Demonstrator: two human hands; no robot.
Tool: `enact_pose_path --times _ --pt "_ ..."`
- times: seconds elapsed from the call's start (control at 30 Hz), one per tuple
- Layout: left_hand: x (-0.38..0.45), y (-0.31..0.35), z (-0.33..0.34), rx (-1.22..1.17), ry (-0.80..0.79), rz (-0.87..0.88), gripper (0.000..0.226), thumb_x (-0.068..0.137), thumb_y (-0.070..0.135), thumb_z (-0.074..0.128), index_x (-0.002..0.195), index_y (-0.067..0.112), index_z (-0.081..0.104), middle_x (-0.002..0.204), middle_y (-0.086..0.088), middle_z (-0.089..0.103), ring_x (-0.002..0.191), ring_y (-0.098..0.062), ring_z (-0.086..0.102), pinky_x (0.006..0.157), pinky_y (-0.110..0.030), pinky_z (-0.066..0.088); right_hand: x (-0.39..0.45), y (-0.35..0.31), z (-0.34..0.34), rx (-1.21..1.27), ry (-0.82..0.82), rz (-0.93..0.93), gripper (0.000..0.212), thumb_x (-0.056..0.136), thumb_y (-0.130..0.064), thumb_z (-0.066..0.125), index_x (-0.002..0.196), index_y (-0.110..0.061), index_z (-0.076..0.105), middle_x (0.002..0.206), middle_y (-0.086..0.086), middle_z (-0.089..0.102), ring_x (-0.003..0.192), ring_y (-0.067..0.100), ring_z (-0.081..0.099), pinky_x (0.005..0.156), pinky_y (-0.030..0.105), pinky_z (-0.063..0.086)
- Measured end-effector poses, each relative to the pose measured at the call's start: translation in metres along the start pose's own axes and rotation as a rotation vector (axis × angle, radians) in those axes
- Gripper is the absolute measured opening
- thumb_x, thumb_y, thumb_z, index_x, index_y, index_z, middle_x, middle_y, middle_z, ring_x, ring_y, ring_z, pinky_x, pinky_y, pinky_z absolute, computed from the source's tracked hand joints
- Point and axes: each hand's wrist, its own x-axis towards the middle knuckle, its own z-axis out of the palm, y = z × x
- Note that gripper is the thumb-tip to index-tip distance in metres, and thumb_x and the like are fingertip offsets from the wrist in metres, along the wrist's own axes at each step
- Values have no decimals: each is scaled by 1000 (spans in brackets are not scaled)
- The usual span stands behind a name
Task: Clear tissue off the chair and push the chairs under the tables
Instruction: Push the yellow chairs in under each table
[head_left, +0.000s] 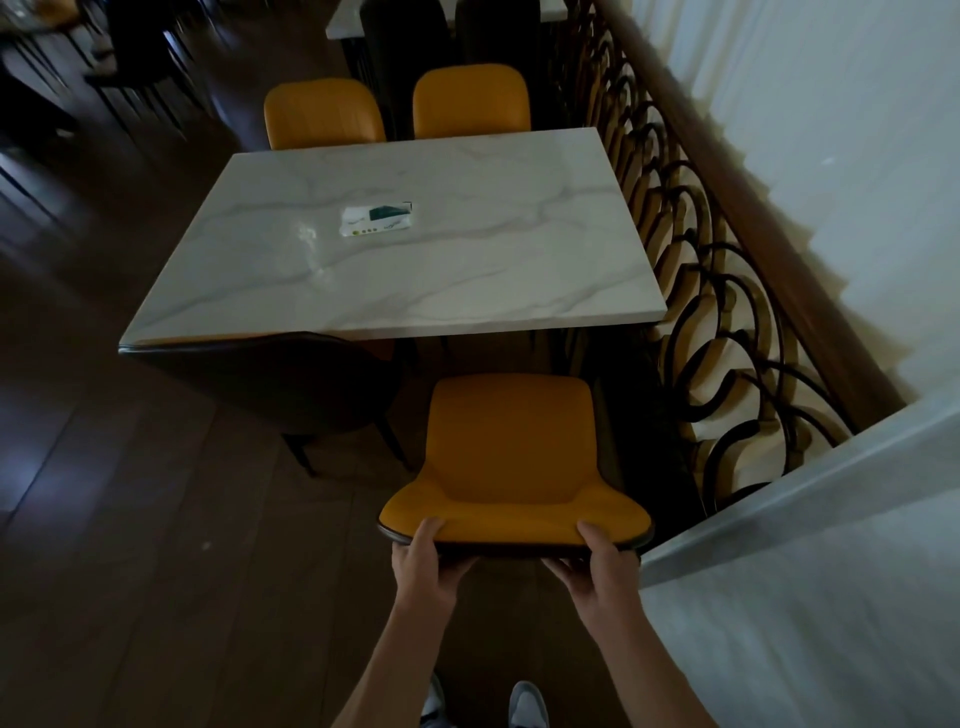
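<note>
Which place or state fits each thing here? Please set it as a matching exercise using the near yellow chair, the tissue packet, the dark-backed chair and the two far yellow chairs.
Things:
1. near yellow chair
2. tissue packet
3. dark-backed chair
4. far yellow chairs

Places or states:
A. lying on the marble table
B. tucked in at the table's near left side
C. backrest held by left hand and right hand
D. at the table's far edge

Pairs: 1-C, 2-A, 3-B, 4-D
</note>
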Motion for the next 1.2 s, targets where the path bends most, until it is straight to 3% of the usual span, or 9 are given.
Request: enact_pose_path --times 0.17,0.3,0.53,0.7,0.77,0.8,0.97,1.2 --pt "1 -7 5 -27 19 6 52 87 8 72 131 20 49 125 -15 57 106 -39 58 59 -49 60 3 -9 -6 -19 -26 15 57 85 -5 68 134 -24 47 129 17 56 111 42 60 85 59 56" --pt "0 -12 16 -51 -8 17 35 87 7 72 114 20 54 124 -16 58 107 -39 59 63 -50 60 11 -24 -6 -58 -43 6 54 86 -6 68 135 -20 47 130 19 56 112 42 59 88 60 54" --pt "14 5 54 -99 -46 12 53 86 5 72 130 21 46 126 -15 54 116 -41 54 70 -54 58 36 -57 26 -67 -21 -15 53 87 -6 66 136 -15 46 128 20 54 111 43 58 88 61 53" --pt "26 12 71 -82 -35 19 37 83 5 74 111 18 54 124 -18 58 108 -40 59 63 -49 60 51 -68 41 -64 -14 -39 41 88 -3 63 126 -15 52 126 19 56 112 41 57 85 58 54" --pt "23 7 65 0 -30 82 40 76 14 79 108 20 56 129 -21 57 113 -41 58 72 -53 60 48 -62 38 -58 -26 -37 43 88 -1 63 128 -15 52 127 18 56 111 40 57 85 59 54" --pt "23 8 64 27 -28 104 44 75 17 80 111 20 56 130 -21 56 114 -41 57 77 -55 58 48 -62 40 -63 -12 -42 47 88 -1 62 131 -15 50 128 18 56 112 40 57 86 59 53" --pt "46 34 92 -123 -27 19 55 83 1 72 130 18 49 122 -15 58 104 -35 59 62 -48 57 71 -75 70 -59 26 -49 56 89 0 61 141 -15 44 133 18 52 116 41 54 91 61 51" --pt "82 67 128 -114 -10 9 63 82 3 73 137 19 48 127 -15 56 106 -35 58 68 -49 57 108 -94 116 -72 68 -54 56 90 -1 61 141 -17 44 135 17 51 117 42 52 94 63 48"
